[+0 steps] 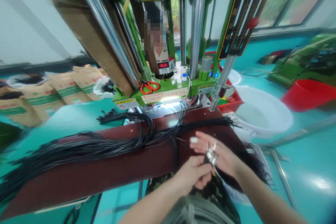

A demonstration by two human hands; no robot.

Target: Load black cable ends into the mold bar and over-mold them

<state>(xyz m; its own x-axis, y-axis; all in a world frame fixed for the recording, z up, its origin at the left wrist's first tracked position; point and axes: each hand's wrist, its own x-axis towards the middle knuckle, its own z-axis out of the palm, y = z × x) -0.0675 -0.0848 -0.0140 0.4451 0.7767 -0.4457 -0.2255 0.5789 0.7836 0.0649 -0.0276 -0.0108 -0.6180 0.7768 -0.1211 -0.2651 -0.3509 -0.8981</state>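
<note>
My left hand (193, 173) is closed around the dark end of a small item with shiny metal pieces (211, 154), near the table's front edge. Beside it, my right hand (220, 152) has its fingers stretched out, with the metal pieces against its palm side; one fingertip has a white cover. Long black cables (105, 145) lie in a bundle across the dark red table (78, 182), left of and beyond my hands.
A green press machine (168, 89) with steel columns stands behind the table. Red-handled scissors (149, 86) lie on its base. At right are a white tub (262, 112) and a red basin (309, 94); paper sacks (65, 85) stand at left.
</note>
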